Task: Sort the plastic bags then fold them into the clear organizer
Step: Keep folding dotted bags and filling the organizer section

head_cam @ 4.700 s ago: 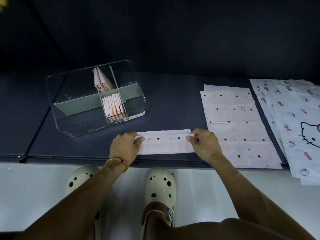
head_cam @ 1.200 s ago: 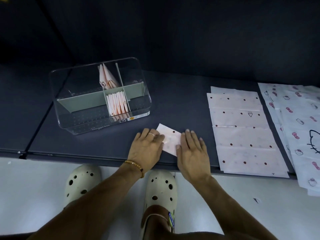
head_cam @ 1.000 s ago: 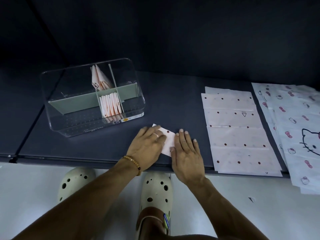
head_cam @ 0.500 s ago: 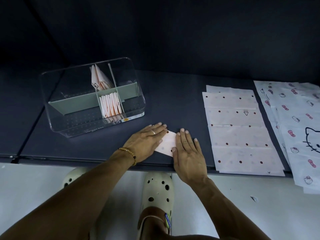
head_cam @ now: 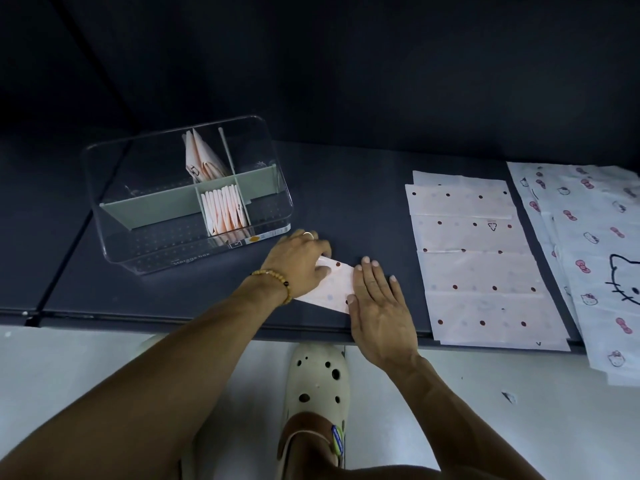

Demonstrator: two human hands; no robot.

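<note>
White dotted folded bag [head_cam: 337,284] slants between my pinching left hand [head_cam: 298,259] and flat right hand [head_cam: 379,308], clear divided organizer [head_cam: 145,247] nearer the left.

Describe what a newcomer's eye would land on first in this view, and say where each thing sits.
Two bare hands work a small folded dotted bag at the near edge of the table: the left hand holds its left end, and the right hand lies flat on its right side. Behind them to the left stands the clear organizer with folded bags upright inside. To the right lie flat dotted bags and cat-print bags.
</note>
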